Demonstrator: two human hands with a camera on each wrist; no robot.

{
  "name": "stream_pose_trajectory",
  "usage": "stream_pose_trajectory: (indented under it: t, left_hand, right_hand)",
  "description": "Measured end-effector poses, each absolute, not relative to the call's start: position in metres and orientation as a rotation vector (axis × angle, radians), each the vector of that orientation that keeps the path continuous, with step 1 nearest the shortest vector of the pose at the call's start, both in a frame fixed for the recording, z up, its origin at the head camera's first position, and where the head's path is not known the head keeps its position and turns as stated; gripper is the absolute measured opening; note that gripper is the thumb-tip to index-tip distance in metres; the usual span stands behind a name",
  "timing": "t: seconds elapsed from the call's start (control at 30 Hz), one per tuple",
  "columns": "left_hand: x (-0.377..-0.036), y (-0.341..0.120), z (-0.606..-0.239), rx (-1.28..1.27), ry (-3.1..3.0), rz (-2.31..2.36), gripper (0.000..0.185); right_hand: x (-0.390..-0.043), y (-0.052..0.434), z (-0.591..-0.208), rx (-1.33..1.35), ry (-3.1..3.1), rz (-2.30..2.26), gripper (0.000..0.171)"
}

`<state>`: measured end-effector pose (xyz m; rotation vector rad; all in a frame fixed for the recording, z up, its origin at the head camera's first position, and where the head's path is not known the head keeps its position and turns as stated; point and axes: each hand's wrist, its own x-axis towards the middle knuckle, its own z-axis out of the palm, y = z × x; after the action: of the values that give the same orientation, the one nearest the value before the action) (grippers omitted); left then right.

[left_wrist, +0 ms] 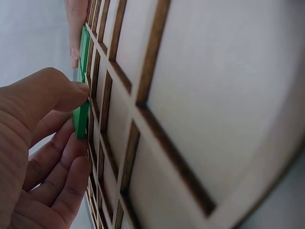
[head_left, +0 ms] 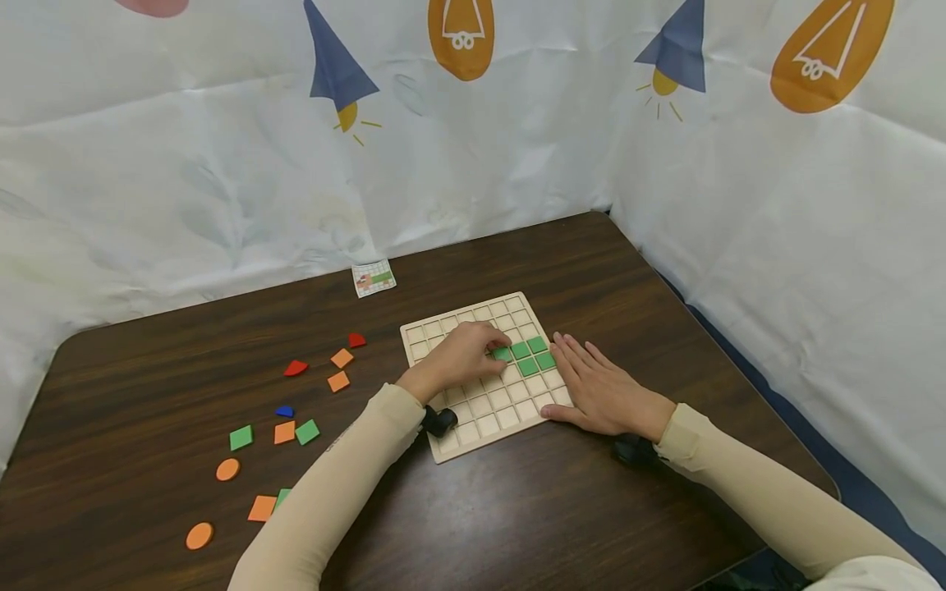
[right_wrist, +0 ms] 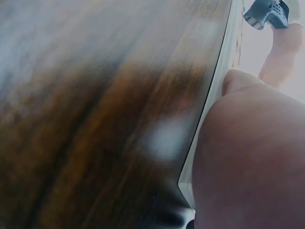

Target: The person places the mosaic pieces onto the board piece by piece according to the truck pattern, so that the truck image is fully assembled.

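A pale wooden grid board (head_left: 484, 408) lies on the table, tilted slightly in the head view. Over its middle, my left hand (head_left: 460, 357) pinches a green square tile (left_wrist: 80, 120) between thumb and fingers, at the board's surface. Several more green tiles (head_left: 528, 366) sit in the grid cells just to the right of those fingertips. My right hand (head_left: 604, 396) rests with straight fingers along the board's right edge, its thumb touching the near right part. In the right wrist view, the thumb side of the hand (right_wrist: 252, 148) covers part of the board's edge.
Left of the board lie loose pieces: orange squares (head_left: 284, 432), orange discs (head_left: 227, 469), green pieces (head_left: 241, 438), red pieces (head_left: 296, 368) and a blue one (head_left: 284, 411). A small printed pattern card (head_left: 374, 279) lies at the table's back edge. White printed fabric hangs behind.
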<state>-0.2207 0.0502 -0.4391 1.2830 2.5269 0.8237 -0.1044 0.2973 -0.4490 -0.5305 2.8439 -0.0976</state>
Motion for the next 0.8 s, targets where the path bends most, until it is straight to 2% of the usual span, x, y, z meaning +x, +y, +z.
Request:
stream_pose_trajectory:
  t: [0.8]
  left_hand:
    - [-0.2181, 0.0448, -0.4377, 1.261, 2.539, 0.823, 0.033]
  right_hand:
    - [-0.1038, 0.2951, -0.4466, -0.517, 2.837, -0.090, 0.106]
